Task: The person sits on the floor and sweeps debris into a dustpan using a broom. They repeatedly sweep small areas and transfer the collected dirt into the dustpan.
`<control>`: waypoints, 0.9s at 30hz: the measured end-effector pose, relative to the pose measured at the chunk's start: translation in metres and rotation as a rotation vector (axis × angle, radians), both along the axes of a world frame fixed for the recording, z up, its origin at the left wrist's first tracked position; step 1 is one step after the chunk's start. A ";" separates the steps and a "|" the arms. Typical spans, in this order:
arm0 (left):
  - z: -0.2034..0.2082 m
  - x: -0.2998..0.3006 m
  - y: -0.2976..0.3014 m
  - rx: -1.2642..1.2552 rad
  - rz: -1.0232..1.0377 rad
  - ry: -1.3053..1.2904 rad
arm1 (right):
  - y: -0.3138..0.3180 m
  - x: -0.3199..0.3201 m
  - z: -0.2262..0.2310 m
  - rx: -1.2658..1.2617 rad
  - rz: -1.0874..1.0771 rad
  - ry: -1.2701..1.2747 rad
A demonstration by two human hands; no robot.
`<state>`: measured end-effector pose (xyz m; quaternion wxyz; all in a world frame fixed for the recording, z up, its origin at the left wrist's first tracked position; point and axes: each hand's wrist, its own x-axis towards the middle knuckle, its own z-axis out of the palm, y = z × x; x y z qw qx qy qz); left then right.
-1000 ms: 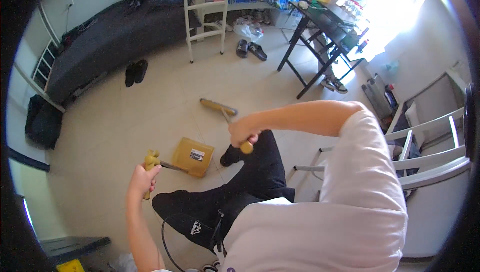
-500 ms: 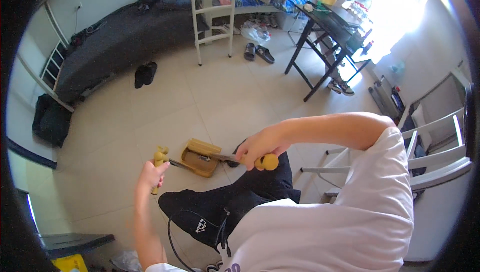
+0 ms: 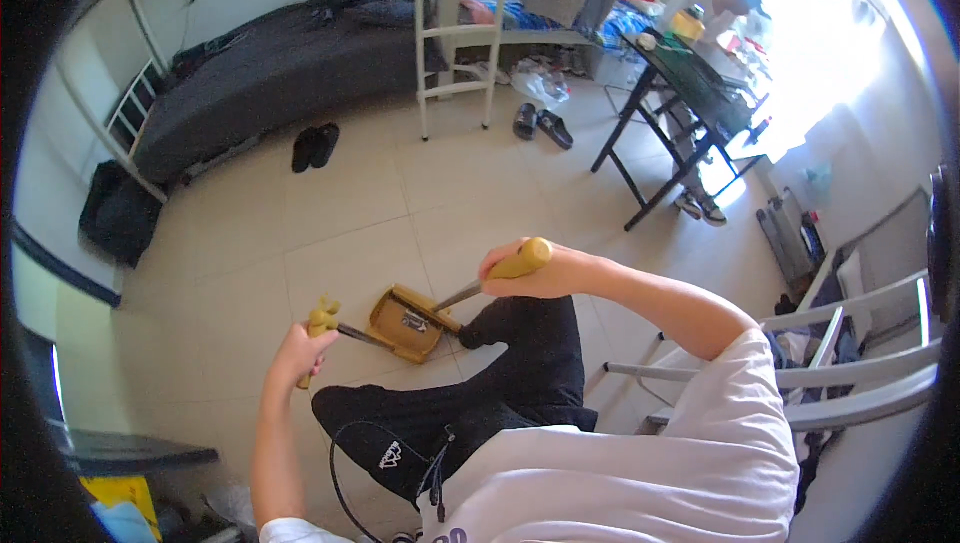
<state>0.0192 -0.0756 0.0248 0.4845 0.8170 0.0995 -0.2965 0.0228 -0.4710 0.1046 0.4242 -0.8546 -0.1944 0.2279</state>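
The yellow dustpan (image 3: 405,323) rests on the tiled floor (image 3: 330,213) just ahead of the person's foot. The left hand (image 3: 300,351) is closed around its handle (image 3: 322,323); the right hand (image 3: 520,273) grips the yellow broom handle (image 3: 520,263), whose far end meets the pan. Risk: a hard sweep may push the pan back or tilt it, scattering its contents.

Left hand (image 3: 300,351): closed in a fist, forearm rising from 6 o'clock.
Right hand (image 3: 530,271): fist closed, arm extended toward 10 o'clock.
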 end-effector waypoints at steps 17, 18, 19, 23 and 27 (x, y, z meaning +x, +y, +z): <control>-0.002 -0.002 0.004 -0.051 0.073 0.046 | -0.078 0.061 0.029 0.254 -0.518 -0.003; 0.000 -0.002 0.002 -0.039 0.075 0.039 | -0.077 0.064 0.035 0.221 -0.537 -0.067; 0.001 -0.002 0.000 -0.026 0.078 0.033 | -0.076 0.068 0.038 0.188 -0.556 -0.131; 0.002 0.001 -0.005 -0.034 0.054 0.008 | -0.095 0.118 -0.018 0.052 -0.569 -0.307; 0.000 0.005 -0.004 -0.021 0.044 0.028 | -0.105 0.150 -0.112 -0.065 -0.499 -0.516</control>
